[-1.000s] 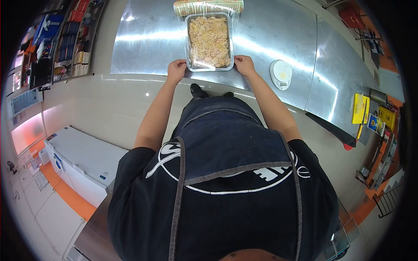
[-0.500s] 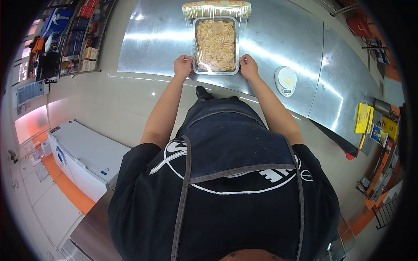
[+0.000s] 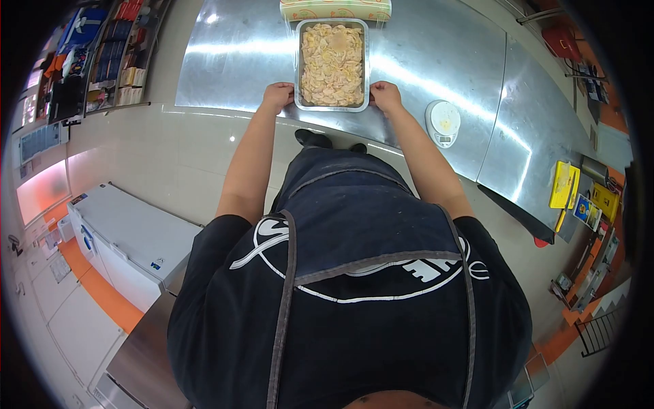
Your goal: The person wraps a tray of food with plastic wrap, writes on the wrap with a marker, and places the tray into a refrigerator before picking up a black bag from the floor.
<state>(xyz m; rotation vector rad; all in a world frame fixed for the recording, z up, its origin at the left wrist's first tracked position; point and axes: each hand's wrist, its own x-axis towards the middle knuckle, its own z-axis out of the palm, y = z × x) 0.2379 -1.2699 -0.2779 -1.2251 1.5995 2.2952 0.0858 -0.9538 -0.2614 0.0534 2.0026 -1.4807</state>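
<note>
A rectangular metal tray (image 3: 298,68) filled with pale, yellowish sliced food (image 3: 332,65) sits on the steel table. Behind its far edge lies a printed roll of cling film (image 3: 336,9). Clear film shows faintly between roll and tray; over the food it is hard to make out. My left hand (image 3: 278,97) is at the tray's near left corner, fingers pinched on the film's edge. At the near right corner, my right hand (image 3: 386,97) pinches the other side of the film. The fingertips are small in view.
A white kitchen scale (image 3: 443,124) stands on the steel table (image 3: 436,54) to the right. Farther right are a yellow tray-like item (image 3: 564,185) and other goods. A white chest freezer (image 3: 136,238) is at the left, with stocked shelves (image 3: 112,61) beyond.
Both hands have moved slightly forward, close against the tray's near corners. The bright wrinkles of film over the food have faded from sight. The view has shifted a little.
</note>
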